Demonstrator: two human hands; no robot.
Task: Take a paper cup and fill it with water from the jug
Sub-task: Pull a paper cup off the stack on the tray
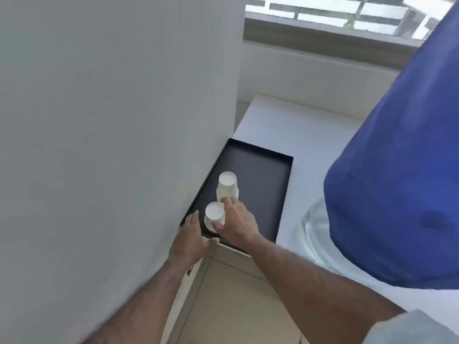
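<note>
The right hand (237, 220) clasps the near upside-down paper cup (214, 216) on the black tray (263, 184); left hand (191, 235) rests spread just left of it.

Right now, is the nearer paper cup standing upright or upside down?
Upside down: the nearer paper cup shows its closed flat base on top, on the black tray.

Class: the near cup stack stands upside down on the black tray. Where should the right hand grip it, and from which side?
Grip the near stack around its side wall from the right, where the right hand is already. The wall and left hand crowd its left side.
</note>
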